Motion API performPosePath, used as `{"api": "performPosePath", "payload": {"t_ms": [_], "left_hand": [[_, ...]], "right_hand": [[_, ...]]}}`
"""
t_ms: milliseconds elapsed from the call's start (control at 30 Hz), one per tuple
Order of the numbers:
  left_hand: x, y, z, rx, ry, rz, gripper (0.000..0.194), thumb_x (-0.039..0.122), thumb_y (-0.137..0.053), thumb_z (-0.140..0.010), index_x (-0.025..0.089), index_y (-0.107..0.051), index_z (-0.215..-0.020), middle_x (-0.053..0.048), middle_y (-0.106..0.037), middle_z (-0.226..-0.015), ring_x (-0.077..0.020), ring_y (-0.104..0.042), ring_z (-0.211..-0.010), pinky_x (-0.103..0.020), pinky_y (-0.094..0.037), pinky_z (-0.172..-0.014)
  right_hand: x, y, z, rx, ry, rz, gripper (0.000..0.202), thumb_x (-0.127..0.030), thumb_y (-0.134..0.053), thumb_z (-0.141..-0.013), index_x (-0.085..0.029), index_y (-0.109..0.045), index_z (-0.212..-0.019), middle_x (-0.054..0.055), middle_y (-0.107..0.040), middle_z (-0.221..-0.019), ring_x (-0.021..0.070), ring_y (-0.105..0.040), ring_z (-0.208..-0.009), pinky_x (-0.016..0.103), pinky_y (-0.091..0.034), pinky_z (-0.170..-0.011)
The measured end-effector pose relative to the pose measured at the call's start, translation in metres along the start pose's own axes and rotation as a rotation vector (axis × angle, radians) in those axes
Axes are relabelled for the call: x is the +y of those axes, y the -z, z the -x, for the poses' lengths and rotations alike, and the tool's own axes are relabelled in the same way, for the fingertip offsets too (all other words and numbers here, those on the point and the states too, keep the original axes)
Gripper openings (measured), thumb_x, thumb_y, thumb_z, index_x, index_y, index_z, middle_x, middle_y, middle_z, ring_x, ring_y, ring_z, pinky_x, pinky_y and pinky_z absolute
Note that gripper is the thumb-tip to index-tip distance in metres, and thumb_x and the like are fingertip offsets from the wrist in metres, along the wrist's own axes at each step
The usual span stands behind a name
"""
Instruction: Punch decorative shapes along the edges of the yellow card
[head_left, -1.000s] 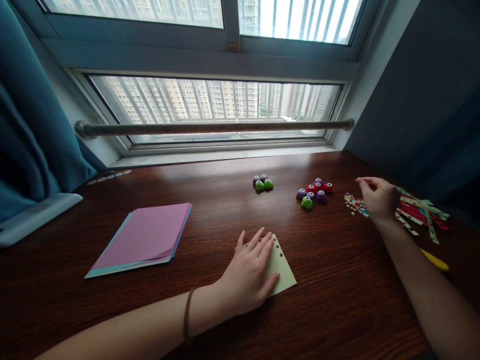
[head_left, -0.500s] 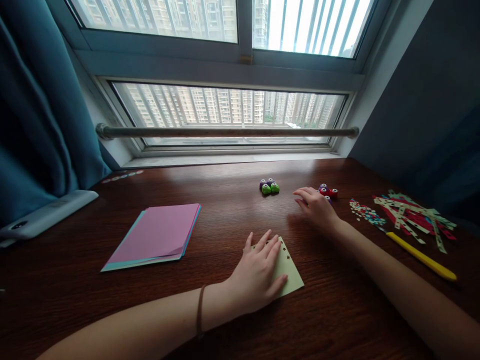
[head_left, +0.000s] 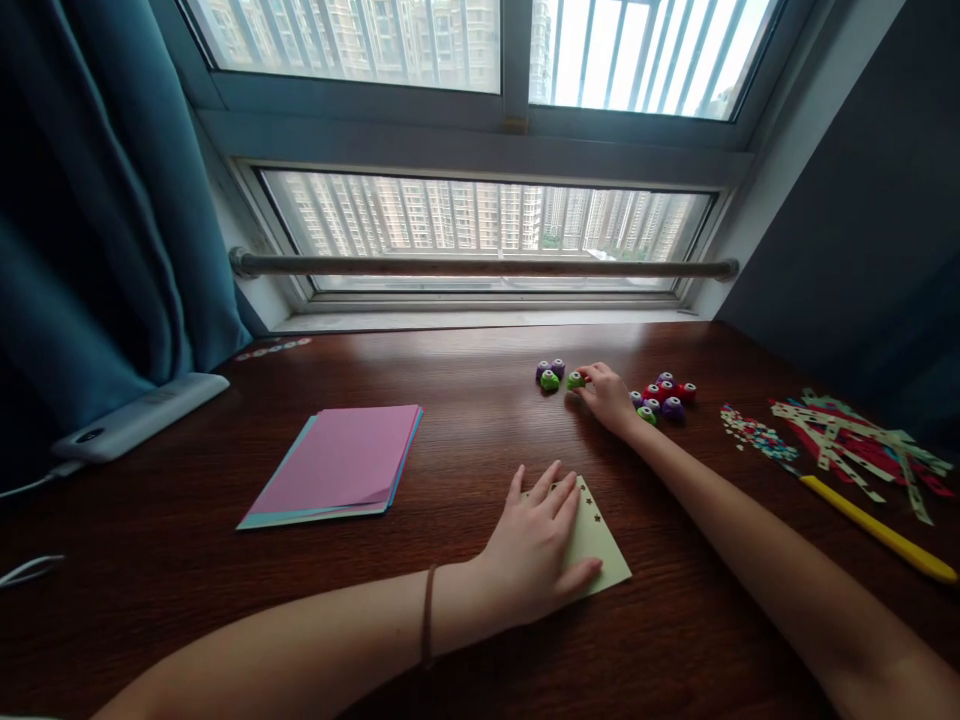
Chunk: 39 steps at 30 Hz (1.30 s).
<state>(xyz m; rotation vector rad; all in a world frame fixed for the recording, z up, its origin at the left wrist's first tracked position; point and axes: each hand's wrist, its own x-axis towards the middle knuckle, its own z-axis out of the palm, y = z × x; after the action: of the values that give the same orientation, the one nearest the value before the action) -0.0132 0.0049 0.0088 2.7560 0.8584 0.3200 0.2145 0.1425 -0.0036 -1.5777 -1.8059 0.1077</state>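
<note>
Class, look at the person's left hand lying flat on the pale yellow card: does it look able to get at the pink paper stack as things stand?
Probably yes. The left hand rests on the card, and only bare wooden desk lies between it and the paper stack.

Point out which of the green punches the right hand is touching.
The green punch at the right hand's fingertips, rightmost in the far cluster; the other greens sit apart from it.

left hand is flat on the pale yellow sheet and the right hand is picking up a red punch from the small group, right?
Not quite. In the head view the right hand has its fingertips on a green punch, not a red one; the red punches sit in the other cluster behind that hand. The left hand does lie flat on the pale yellow sheet.
</note>
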Motion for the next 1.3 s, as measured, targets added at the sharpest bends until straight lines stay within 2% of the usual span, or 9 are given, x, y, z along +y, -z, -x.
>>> {"api": "performPosePath", "payload": {"t_ms": [133,267,367,667,867,1300], "left_hand": [[0.001,0.004,0.002,-0.022,0.014,0.000,0.073,0.066,-0.034,-0.084,0.019,-0.026,-0.139,-0.005,-0.021,-0.143,-0.0281,-0.009,-0.133,-0.055,-0.005,-0.106],[0.002,0.008,0.002,-0.076,0.027,0.009,0.075,0.068,-0.035,-0.083,0.023,-0.020,-0.141,-0.002,-0.016,-0.145,-0.0297,-0.008,-0.133,-0.059,-0.007,-0.104],[0.003,0.008,0.001,-0.109,0.029,-0.002,0.076,0.064,-0.039,-0.083,0.022,-0.017,-0.142,-0.003,-0.014,-0.145,-0.0289,-0.008,-0.133,-0.059,-0.008,-0.104],[0.003,0.005,-0.002,-0.118,0.040,-0.028,0.072,0.059,-0.041,-0.086,0.023,-0.015,-0.142,-0.003,-0.013,-0.145,-0.0270,-0.009,-0.134,-0.055,-0.010,-0.105],[0.004,0.007,-0.002,-0.132,0.045,-0.049,0.071,0.057,-0.041,-0.087,0.022,-0.015,-0.142,-0.004,-0.013,-0.145,-0.0274,-0.010,-0.133,-0.055,-0.010,-0.106],[0.003,0.005,-0.002,-0.113,0.030,-0.054,0.071,0.058,-0.040,-0.087,0.020,-0.018,-0.142,-0.006,-0.015,-0.145,-0.0293,-0.010,-0.133,-0.054,-0.012,-0.106]], "right_hand": [[-0.016,0.035,0.047,-0.049,0.035,-0.156,0.023,-0.027,-0.062,-0.077,-0.014,-0.059,-0.095,0.007,-0.057,-0.094,0.0147,-0.058,-0.079,0.028,-0.050,-0.073],[-0.032,0.065,0.101,-0.290,-0.015,-0.490,0.026,-0.031,-0.060,-0.079,-0.014,-0.057,-0.099,0.008,-0.056,-0.101,0.0165,-0.058,-0.088,0.031,-0.051,-0.080],[-0.037,0.077,0.124,-0.362,-0.047,-0.546,0.025,-0.030,-0.060,-0.080,-0.015,-0.058,-0.099,0.008,-0.056,-0.101,0.0177,-0.057,-0.092,0.032,-0.051,-0.082],[-0.043,0.091,0.127,-0.485,0.002,-0.379,0.018,-0.018,-0.062,-0.075,-0.016,-0.062,-0.093,0.004,-0.060,-0.091,0.0145,-0.056,-0.081,0.026,-0.046,-0.072],[-0.050,0.093,0.133,-0.509,-0.072,-0.368,0.018,-0.024,-0.065,-0.074,-0.016,-0.063,-0.090,0.002,-0.061,-0.083,0.0121,-0.054,-0.071,0.022,-0.043,-0.063],[-0.052,0.092,0.137,-0.509,-0.026,-0.326,0.019,-0.028,-0.067,-0.074,-0.018,-0.061,-0.090,0.001,-0.058,-0.082,0.0112,-0.052,-0.071,0.022,-0.041,-0.062]]}}
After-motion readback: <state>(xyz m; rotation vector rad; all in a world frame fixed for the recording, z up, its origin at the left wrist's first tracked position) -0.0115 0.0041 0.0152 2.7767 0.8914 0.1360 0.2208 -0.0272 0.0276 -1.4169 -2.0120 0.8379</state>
